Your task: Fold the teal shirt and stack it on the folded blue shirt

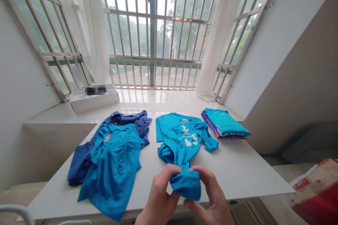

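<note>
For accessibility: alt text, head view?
The left hand and right hand pinch the gathered end of a blue fabric shirt with white print on a white table. To its left, another blue shirt overlaps a navy collared shirt; to its right, a folded turquoise-and-purple clothing stack.

On the bright blue short-sleeved fabric T-shirt (171,132) spread in the middle of the white tabletop, white capital lettering (186,138) is partly readable: the longer line shows "ARATHO", its ends lost in the folds, and the shorter line above seems to end in "TION". The small grey emblem (184,121) below its neckline is too small to read. So is the red-and-white chest print (107,137) on the crumpled blue T-shirt (113,165) at the left.
</note>
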A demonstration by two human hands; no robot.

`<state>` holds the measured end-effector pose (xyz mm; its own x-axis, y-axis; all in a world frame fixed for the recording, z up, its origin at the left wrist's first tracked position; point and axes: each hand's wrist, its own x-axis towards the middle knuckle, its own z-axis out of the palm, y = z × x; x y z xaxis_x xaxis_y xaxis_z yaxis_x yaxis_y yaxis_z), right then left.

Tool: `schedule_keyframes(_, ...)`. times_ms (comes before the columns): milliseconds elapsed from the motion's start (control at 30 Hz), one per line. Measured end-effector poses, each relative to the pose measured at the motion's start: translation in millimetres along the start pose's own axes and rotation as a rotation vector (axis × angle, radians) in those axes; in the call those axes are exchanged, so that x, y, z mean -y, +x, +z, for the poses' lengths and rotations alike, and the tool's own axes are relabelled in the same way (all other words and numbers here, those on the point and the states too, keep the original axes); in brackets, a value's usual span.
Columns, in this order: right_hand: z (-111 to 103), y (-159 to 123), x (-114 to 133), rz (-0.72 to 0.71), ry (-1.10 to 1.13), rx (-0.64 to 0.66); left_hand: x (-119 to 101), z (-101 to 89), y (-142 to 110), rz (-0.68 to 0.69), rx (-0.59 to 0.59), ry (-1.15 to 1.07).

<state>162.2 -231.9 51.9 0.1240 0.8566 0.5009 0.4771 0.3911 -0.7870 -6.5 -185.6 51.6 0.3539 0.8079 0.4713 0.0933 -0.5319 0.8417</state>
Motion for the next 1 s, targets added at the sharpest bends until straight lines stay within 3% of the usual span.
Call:
schedule_keyframes(100,16,-3,-6,-0.038,-0.002,0.068,-1,-7.3,-2,-0.035,-0.059,-0.06)
schedule_keyframes(267,29,9,-14,0.012,0.031,0.009,-2,-9.5,8,0.001,-0.12,-0.064)
schedule_keyframes(400,17,33,-19,0.096,0.035,-0.067,-2,-20.0,27,0.024,-0.265,0.025)
schedule_keyframes(500,2,60,-19,0.041,-0.082,-0.167,-7,-33.0,47,0.036,-0.392,0.099)
schedule_keyframes(667,-14,93,-11,-0.097,-0.216,-0.268,-24,-50.7,76,0.058,-0.379,0.174)
schedule_keyframes(733,-17,90,-9,-0.121,-0.201,-0.2,-30,-55.7,80,0.063,-0.354,0.17)
schedule_keyframes(867,-20,61,-18,-0.123,-0.043,0.173,-32,-65.3,67,-0.007,-0.363,0.043)
schedule_keyframes(933,-22,51,-32,-0.024,-0.051,0.206,-31,-70.5,53,-0.066,-0.302,-0.103)
schedule_keyframes(1000,-24,51,-52,0.117,-0.153,0.122,-31,-76.6,38,-0.107,-0.251,-0.171)
